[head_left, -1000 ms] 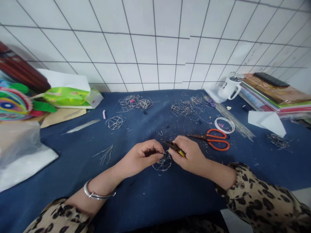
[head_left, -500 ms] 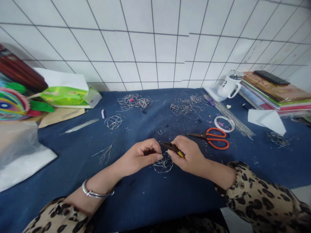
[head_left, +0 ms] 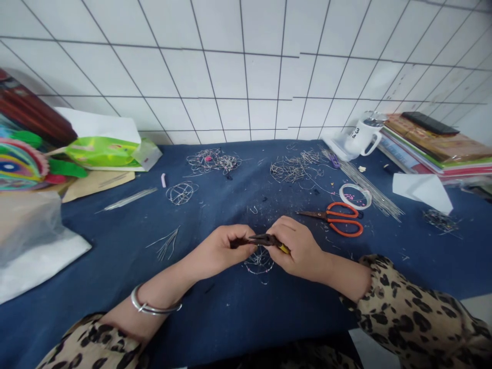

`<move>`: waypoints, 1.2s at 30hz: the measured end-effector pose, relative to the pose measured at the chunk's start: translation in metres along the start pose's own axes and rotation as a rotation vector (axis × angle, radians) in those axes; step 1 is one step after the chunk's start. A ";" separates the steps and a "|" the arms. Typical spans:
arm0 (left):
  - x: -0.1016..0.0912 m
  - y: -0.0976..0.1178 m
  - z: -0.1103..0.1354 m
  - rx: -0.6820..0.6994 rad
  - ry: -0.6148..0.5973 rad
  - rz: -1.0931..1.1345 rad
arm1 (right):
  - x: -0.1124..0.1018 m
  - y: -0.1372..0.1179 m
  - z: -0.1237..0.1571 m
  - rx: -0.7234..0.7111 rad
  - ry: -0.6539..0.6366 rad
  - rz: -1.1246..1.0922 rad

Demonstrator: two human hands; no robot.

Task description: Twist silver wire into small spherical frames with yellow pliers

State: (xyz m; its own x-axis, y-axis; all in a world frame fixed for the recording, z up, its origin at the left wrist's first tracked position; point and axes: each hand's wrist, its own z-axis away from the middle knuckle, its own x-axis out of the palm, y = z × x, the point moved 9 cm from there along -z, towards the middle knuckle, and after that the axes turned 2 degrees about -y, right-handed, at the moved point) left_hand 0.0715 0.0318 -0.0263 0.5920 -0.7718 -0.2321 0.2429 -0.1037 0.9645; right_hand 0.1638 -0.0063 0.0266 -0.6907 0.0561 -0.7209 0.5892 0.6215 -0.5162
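My right hand [head_left: 298, 249] is closed around dark long-nosed pliers [head_left: 268, 239] with a yellow grip, their jaws pointing left. My left hand [head_left: 226, 251] pinches part of a small wire piece [head_left: 259, 260], a rounded frame of silvery wire with tiny pinkish beads on its rim. The plier tips reach the left fingertips, just above the wire frame. Exactly what the jaws touch is too small to make out. Orange-handled scissors [head_left: 344, 219] lie to the right of my right hand. Several short wires [head_left: 168, 243] lie left of my left hand.
Wire tangles [head_left: 213, 161] and a round wire frame [head_left: 182, 193] lie on the blue cloth [head_left: 230, 318]. At right are a white ring dish [head_left: 355, 197] with pink beads, long straight wires [head_left: 371, 192], a mug [head_left: 365, 136] and stacked books [head_left: 434, 143]. A tissue pack [head_left: 103, 152] stands at left.
The pliers have swung from pointing up-left to nearly level, and their tips have come down to the left fingertips. My left hand has shifted slightly lower. Both hands keep their hold.
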 end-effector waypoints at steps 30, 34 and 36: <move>-0.001 0.004 0.001 0.071 0.076 0.133 | -0.002 0.017 -0.002 0.266 0.046 -0.200; 0.000 -0.001 0.001 0.034 0.062 0.142 | -0.003 0.018 -0.002 0.270 0.055 -0.198; -0.003 -0.005 0.001 0.003 0.085 0.142 | -0.003 0.018 -0.002 0.271 0.053 -0.193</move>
State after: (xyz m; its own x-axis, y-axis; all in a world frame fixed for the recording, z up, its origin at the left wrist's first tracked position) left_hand 0.0681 0.0337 -0.0301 0.6835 -0.7227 -0.1028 0.1496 0.0008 0.9887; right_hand 0.1757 0.0060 0.0203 -0.8167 0.0025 -0.5770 0.5309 0.3947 -0.7498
